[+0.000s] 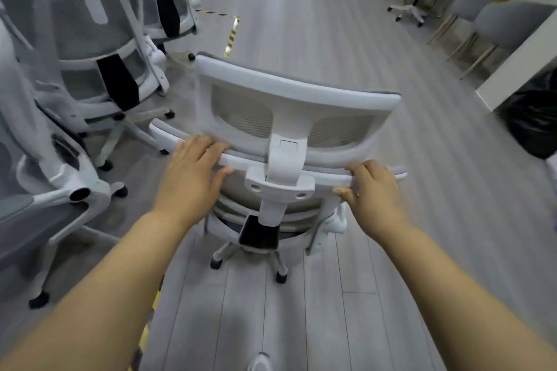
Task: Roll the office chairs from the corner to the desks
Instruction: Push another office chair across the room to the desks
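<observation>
Office chair (280, 185), white mesh, seat mostly hiding behind backrest (236, 197).
Left hand (193, 172) and right hand (372, 190) are gripping its top rail (325, 177).

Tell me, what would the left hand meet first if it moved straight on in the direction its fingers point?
The left hand grips the rail of the backrest, with its fingers pointing forward over it. Going straight on, it would most likely meet the headrest first, though the depth between them is hard to judge.

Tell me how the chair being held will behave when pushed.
Probably rolls easily: the chair stands on casters on smooth floor. May veer or tip, since left hand and right hand hold high on its backrest.
</observation>
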Tool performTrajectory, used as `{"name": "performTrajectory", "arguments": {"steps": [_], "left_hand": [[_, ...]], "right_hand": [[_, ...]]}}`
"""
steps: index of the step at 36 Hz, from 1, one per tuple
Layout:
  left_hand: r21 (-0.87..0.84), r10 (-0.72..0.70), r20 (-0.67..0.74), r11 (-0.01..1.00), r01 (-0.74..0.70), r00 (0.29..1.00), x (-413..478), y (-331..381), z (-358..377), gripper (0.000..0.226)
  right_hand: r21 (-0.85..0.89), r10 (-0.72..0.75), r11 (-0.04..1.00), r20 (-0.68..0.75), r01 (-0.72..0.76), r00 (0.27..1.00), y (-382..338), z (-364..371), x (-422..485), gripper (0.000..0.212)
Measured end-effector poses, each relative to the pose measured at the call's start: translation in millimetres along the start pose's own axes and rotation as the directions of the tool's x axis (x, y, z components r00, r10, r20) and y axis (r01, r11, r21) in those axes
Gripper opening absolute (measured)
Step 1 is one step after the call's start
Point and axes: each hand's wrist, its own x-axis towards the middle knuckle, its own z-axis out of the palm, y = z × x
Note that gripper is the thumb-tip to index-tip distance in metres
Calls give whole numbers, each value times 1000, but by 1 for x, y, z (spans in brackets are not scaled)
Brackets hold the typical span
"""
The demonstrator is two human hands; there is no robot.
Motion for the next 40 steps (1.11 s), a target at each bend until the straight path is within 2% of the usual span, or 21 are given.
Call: {"name": "performTrajectory", "arguments": {"steps": [7,11,18,31,34,40], "left_hand": [[13,-18,-11,1000,19,1000,92,-11,31,48],[31,-4,-36,1000,5,999,148,-25,52,45],[15,20,-99,1000,-19,995,263,-53,91,40],[40,23,-77,999,-20,997,475,-111,138,42],[23,-1,-63,1000,3,998,518,-123,151,44],[2,-58,-143,998,59,988,609,-134,177,47]], "right_hand": [[14,-30,999,-2,30,1000,35,13,99,42],[20,-47,999,-7,47,999,54,23,160,47],[26,13,1000,44,-14,999,79,39,281,44],[38,64,997,105,-68,992,114,71,499,49],[26,40,999,97,-43,994,125,78,547,50],[34,-44,999,69,42,997,155,95,648,48]]}}
